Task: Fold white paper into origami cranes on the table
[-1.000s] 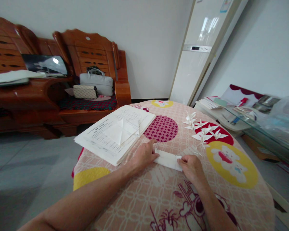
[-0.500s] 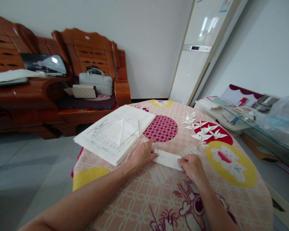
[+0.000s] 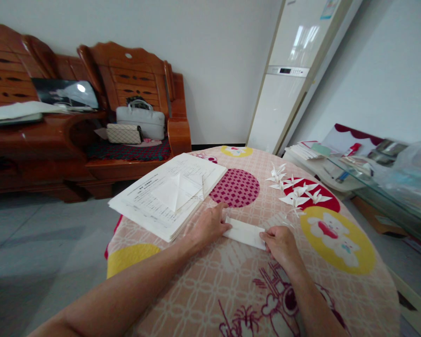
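A folded strip of white paper lies flat on the patterned tablecloth in front of me. My left hand presses on the strip's left end, fingers bent, index finger stretched along its far edge. My right hand pinches the strip's right end with curled fingers. Several white paper cranes stand on the cloth beyond my right hand.
A stack of printed sheets with a folded white paper on top lies at the table's far left. Wooden benches with a grey bag stand behind. A tall white appliance and a cluttered glass shelf are at the right.
Almost nothing differs. Both hands stay on the ends of the paper strip; the view shifts very slightly.
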`<state>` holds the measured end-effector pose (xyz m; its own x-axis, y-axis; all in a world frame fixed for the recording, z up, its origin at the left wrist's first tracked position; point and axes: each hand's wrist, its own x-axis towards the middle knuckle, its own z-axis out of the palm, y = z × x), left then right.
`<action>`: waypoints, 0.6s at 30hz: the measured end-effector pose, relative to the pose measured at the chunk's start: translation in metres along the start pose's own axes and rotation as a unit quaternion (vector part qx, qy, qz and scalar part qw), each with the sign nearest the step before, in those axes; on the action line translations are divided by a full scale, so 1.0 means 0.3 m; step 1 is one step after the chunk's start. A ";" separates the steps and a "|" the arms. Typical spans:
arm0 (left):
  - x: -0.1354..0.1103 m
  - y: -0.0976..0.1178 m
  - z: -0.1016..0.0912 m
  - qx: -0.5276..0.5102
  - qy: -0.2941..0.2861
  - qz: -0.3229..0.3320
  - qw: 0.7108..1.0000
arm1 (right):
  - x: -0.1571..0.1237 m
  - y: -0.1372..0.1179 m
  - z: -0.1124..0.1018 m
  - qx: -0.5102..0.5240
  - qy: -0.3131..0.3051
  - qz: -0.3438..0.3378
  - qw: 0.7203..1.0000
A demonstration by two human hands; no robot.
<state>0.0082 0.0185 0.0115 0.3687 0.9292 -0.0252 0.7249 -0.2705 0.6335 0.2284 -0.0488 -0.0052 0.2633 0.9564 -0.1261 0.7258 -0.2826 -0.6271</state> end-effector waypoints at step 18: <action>-0.001 0.001 -0.005 0.006 0.006 0.000 1.000 | -0.005 -0.008 -0.003 -0.005 0.002 0.000 1.000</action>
<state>0.0075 0.0185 0.0128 0.3610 0.9324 -0.0164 0.7328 -0.2728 0.6234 0.2269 -0.0498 -0.0029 0.2652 0.9563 -0.1231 0.7319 -0.2828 -0.6199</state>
